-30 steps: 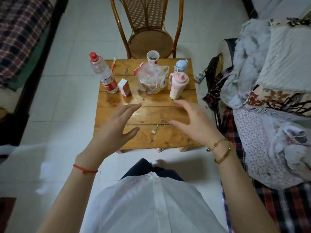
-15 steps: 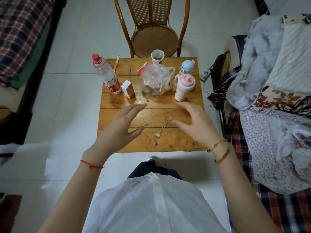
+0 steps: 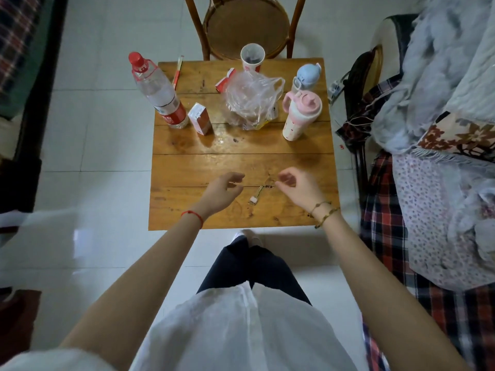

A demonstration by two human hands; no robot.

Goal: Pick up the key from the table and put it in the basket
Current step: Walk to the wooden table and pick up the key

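A small key (image 3: 259,191) with a white tag lies flat on the wooden table (image 3: 187,167), near its front edge. My left hand (image 3: 222,192) hovers just left of the key, fingers loosely curled, holding nothing. My right hand (image 3: 297,190) is just right of the key, fingers curled, with the fingertips close to the key's upper end; whether they touch it I cannot tell. No basket can be made out for certain; a clear plastic bag (image 3: 251,99) covers something round at the back of the table.
At the back of the table stand a water bottle (image 3: 158,92), a small carton (image 3: 200,121), a paper cup (image 3: 252,57), a pink bottle (image 3: 300,115) and a blue bottle (image 3: 308,76). A wooden chair (image 3: 246,25) is behind. Blankets (image 3: 442,103) pile up at the right.
The view has pulled back and higher above the table. Both hands have dropped lower and closed in on the key, their fingers curling from spread to loosely bent.
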